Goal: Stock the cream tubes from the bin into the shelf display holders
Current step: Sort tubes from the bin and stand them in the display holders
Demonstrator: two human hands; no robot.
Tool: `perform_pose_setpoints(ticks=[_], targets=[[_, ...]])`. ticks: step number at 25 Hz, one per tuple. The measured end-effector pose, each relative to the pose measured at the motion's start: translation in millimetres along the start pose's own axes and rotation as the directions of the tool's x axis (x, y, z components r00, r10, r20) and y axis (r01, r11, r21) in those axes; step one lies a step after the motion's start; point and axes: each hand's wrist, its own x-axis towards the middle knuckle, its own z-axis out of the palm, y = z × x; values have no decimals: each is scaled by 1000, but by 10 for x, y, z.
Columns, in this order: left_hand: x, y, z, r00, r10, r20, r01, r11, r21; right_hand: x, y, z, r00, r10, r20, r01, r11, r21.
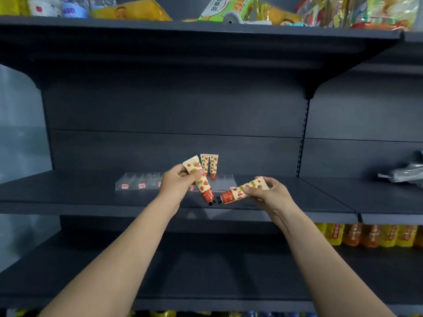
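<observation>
Gripping one cream tube (198,177) per hand, left hand (177,183) and right hand (266,193), caps down, readying upright slotting beside stocked tubes (209,165) in clear holder (142,182).

Matt dark metal shelf (91,193), clear glossy plastic holder (142,181), smooth printed tubes (209,164)

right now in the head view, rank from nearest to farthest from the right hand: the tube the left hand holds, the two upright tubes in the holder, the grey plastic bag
From the right hand:
1. Tube in the left hand, just to its left, caps nearly meeting.
2. Upright tubes, behind and left, standing in the clear holder.
3. Grey plastic bag, far right on the next shelf bay.
</observation>
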Motion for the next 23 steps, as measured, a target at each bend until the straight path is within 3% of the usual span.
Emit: perform_pose_setpoints(ticks=[5,15,19,23], targets=[[845,-189,113,993,94,68,-93,996,-13,736,151,221,997,-62,-45,63,998,27],[2079,-529,372,962,250,107,-262,958,115,1940,141,684,961,-275,43,275,916,-291],[2428,-794,461,963,258,78,-269,939,214,2410,235,783,955,-245,167,294,846,-444],[2603,-1020,527,957,261,129,-287,919,269,2673,390,805,957,-225,182,286,836,-469]])
